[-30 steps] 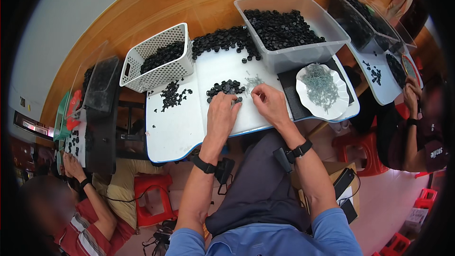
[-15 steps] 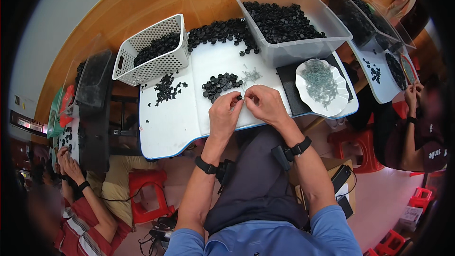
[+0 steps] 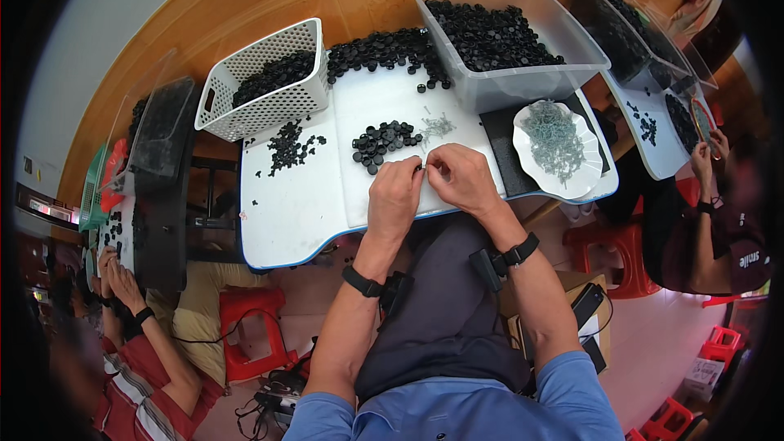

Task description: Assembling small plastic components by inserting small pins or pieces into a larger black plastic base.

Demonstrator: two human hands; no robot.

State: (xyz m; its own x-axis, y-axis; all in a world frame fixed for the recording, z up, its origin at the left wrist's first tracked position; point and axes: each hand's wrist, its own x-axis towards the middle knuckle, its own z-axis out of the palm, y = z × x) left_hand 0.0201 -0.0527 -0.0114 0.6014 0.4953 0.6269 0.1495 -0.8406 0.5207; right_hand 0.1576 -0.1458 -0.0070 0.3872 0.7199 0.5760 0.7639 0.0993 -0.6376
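One black piece (image 3: 420, 167) is pinched by the left hand (image 3: 395, 196) near the black heap (image 3: 382, 141); right hand (image 3: 465, 180): hold indiscernible.

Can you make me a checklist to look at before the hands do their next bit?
1. Hands together: ok. The left hand and right hand are close together at the near side of the white table.
2. Left hand holds something: ok. A small black piece shows in its pinch.
3. Right hand holds something: cannot tell. Its fingers hide it.
4. Round black pieces nearby: ok. They lie just beyond the left hand.
5. Thin pale pieces nearby: ok. They lie beyond the right hand.
6. Little black bits gathered neatly: not ok. They're scattered, over on the left.
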